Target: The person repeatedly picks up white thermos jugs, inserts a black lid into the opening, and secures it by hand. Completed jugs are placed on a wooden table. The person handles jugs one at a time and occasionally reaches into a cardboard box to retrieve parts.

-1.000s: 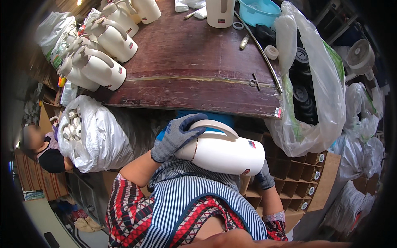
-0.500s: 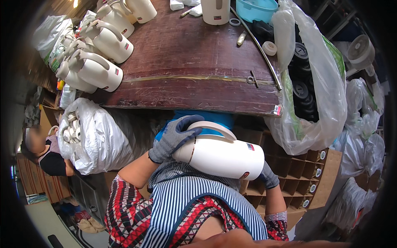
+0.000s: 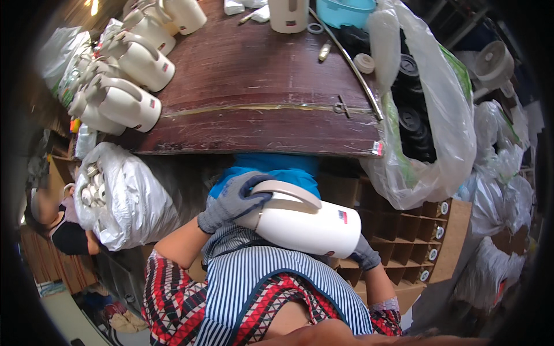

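A white thermos jug (image 3: 309,226) with a beige handle (image 3: 288,189) lies on its side in front of my body, below the table's front edge. My left hand (image 3: 235,202), in a grey and navy work glove, is closed around its neck end, with fingers by the upper root of the handle. My gloved right hand (image 3: 365,255) holds the base end at the right; most of its fingers are hidden behind the jug. A small red and dark label shows on the body near the base, and part of a second sticker shows at its lower side.
More white jugs (image 3: 130,104) stand at the table's (image 3: 248,75) left. A clear bag (image 3: 456,144) of black lids hangs at the right, above a divided carton (image 3: 404,236). A metal rod (image 3: 352,66) lies across the tabletop. A white sack (image 3: 124,202) and another person (image 3: 69,230) are at left.
The jug has come slightly down toward my body and rolled a little, so its lower sticker shows less. Both hands keep their hold. The whole view has shifted slightly.
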`<state>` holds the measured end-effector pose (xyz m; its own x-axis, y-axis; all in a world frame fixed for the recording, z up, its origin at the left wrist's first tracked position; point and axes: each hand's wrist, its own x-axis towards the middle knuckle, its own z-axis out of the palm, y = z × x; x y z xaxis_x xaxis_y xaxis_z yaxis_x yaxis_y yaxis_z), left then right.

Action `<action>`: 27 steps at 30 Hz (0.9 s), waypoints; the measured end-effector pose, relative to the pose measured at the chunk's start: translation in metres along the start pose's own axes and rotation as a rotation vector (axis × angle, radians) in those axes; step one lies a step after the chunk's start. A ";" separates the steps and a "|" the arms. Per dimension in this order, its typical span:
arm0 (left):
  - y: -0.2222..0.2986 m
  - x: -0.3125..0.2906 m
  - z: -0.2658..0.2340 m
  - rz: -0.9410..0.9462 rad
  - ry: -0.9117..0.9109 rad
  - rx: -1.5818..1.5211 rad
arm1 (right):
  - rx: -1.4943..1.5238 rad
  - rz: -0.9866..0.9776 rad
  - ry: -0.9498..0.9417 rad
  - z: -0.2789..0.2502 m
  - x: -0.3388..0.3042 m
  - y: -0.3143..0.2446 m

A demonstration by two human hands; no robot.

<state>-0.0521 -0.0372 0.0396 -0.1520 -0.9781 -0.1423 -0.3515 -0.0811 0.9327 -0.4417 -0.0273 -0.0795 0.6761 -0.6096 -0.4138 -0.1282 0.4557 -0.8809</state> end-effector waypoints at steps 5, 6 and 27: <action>-0.042 -0.018 -0.006 -0.107 0.189 -0.023 | -0.293 0.006 0.076 -0.001 -0.001 -0.040; -0.046 -0.020 -0.008 -0.136 0.261 -0.090 | -0.473 -0.045 0.089 0.003 0.003 -0.076; -0.135 -0.033 -0.026 -0.312 0.413 -0.885 | -0.924 0.069 1.179 -0.314 0.164 -0.117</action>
<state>0.0244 0.0012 -0.0734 0.2180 -0.8656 -0.4509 0.5118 -0.2920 0.8080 -0.5433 -0.3844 -0.1167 -0.2497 -0.9683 -0.0058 -0.8397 0.2195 -0.4968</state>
